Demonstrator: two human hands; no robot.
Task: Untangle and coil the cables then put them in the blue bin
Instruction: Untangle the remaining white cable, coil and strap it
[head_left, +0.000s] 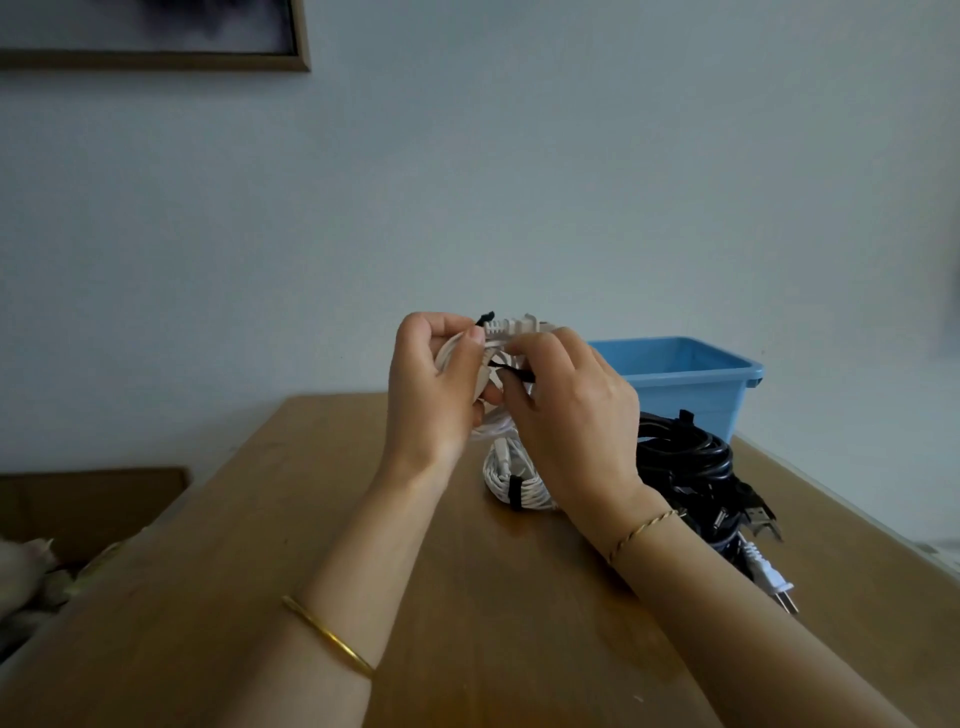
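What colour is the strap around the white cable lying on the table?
The strap is black; the head view shows it.

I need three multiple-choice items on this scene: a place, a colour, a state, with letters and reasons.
1. The blue plastic bin stands: A. at the far right of the wooden table B. on the floor C. on a shelf
2. The strap on the white cable coil lying on the table is: A. red B. black C. yellow
3. The other white cable coil is: A. in the bin B. held in both hands C. stretched straight
1 A: it stands behind the black cables. 2 B: a black band crosses the loops. 3 B: left hand and right hand grip it.
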